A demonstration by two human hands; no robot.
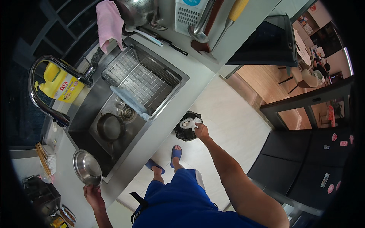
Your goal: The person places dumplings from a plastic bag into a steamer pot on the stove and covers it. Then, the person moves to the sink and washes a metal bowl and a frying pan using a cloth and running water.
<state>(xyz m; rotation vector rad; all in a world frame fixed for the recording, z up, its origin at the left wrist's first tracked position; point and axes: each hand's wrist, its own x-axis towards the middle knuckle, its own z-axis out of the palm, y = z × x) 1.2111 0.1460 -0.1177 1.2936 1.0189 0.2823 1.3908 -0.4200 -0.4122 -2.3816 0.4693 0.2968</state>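
With my left hand point(93, 196) I grip the rim of a stainless steel bowl point(87, 168) at the sink's lower left edge. The bowl's inside looks bare. My right hand point(201, 131) reaches out over a small bin lined with a black bag point(186, 134) on the floor, its fingers on a thin whitish plastic bag point(190, 123) at the bin's mouth. Small pale bits show by that bag. In the steel sink point(82, 125) lie a small pan point(110, 127) and a wire draining basket point(142, 82), with a blue cloth point(129, 102) over its edge.
A curved chrome faucet point(38, 99) and a yellow detergent jug point(61, 82) stand behind the sink. A pink cloth point(109, 24), a grater point(188, 20) and ladles are at the top. Bowls with chopsticks point(47, 159) sit at left. A glazed door point(308, 109) stands at right.
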